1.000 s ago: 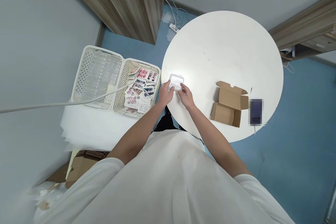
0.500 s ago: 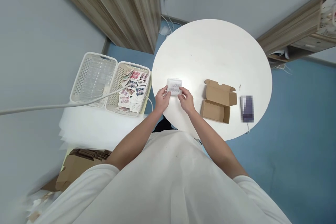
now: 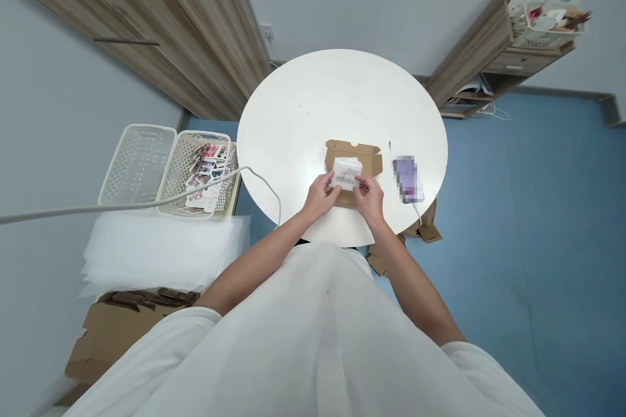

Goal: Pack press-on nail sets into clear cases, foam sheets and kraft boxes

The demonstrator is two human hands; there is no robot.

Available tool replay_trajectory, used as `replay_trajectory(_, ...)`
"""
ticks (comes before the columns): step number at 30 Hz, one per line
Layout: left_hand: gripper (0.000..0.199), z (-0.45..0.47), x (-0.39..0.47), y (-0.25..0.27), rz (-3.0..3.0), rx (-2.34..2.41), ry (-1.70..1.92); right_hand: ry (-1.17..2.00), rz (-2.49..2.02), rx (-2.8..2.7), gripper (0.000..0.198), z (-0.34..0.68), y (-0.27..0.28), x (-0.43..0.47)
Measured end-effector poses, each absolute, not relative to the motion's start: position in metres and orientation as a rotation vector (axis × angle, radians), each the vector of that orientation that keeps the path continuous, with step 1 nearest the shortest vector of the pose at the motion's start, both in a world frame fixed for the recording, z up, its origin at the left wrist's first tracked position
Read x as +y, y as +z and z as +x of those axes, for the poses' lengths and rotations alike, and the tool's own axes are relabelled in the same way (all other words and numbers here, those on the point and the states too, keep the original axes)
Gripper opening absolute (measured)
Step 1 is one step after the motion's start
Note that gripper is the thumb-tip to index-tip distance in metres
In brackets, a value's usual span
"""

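Both hands grip a small white wrapped packet [image 3: 346, 172], with faint dark shapes showing through its translucent wrapping. My left hand [image 3: 320, 197] pinches its left edge, and my right hand [image 3: 370, 199] pinches its lower right corner. The packet is over an open brown cardboard box [image 3: 372, 163] on the round white table, covering much of the box's middle. Whether the packet touches the box I cannot tell. The box's lid flaps spread out behind the packet, and part of its front shows between my hands.
A blurred-out device [image 3: 408, 179] with a cable lies right on the round table [image 3: 337, 91]. To the left are two white baskets [image 3: 169, 166], one holding printed cards, then translucent sheets [image 3: 161, 251] and folded cardboard [image 3: 112, 332]. A grey cable [image 3: 215, 182] crosses the left side.
My hands have carried the packet rightward from the bare tabletop to over the open cardboard box. The camera's view has also turned and shifted right.
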State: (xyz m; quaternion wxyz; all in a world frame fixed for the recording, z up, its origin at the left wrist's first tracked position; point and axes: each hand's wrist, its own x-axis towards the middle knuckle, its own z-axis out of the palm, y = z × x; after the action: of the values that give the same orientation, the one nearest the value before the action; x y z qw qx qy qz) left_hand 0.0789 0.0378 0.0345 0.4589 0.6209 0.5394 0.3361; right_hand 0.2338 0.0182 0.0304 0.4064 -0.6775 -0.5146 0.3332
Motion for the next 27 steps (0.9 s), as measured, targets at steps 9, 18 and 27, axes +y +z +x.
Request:
replay_trajectory(9,0.038,0.105,0.027,0.025,1.858,1.402,0.16,0.868,-2.023,-1.571,0.028,0.251,-0.002,0.001)
replay_trajectory(18,0.031,0.108,0.013,0.007,2.121,1.428,-0.032,0.889,-2.151,-1.944,0.033,0.245,-0.002,-0.004)
replay_trajectory(27,0.031,0.107,0.011,0.0,2.13,1.431,0.033,0.803,-2.096,-2.058,0.026,0.245,0.0,-0.007)
